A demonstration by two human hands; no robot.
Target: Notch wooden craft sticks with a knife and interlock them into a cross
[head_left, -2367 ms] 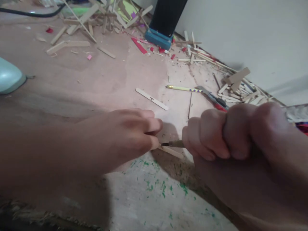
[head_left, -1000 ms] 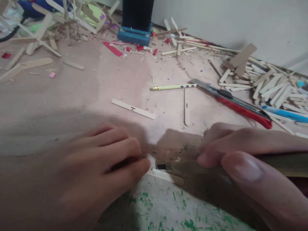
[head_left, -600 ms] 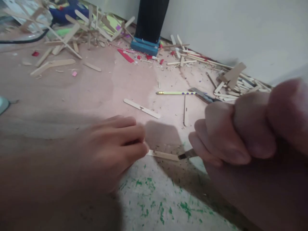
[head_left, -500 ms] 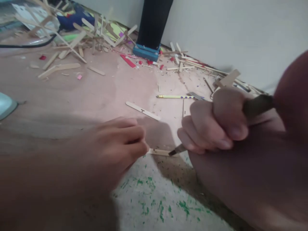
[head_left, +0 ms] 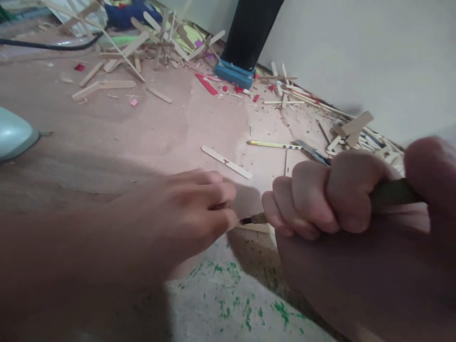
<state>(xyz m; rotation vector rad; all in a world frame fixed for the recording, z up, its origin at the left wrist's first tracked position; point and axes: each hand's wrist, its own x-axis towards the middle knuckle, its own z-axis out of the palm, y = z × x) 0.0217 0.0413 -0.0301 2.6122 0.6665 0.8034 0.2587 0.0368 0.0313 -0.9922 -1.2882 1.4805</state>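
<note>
Pale wooden craft stick (head_left: 257, 228) lies crosswise; left hand (head_left: 185, 213) pinches its left end, right hand (head_left: 320, 202) (tight fist) sets a dark-handled blade (head_left: 390, 192) there.

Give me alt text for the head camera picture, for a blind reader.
The left hand pins a craft stick to a board while the right hand, fisted around a bladed tool, sets its tip against the stick. Loose sticks and a pencil lie beyond.

Two hands (head_left: 185, 216) (head_left: 313, 204), one held knife (head_left: 388, 194), one held stick (head_left: 255, 228), one pencil (head_left: 274, 145).
</note>
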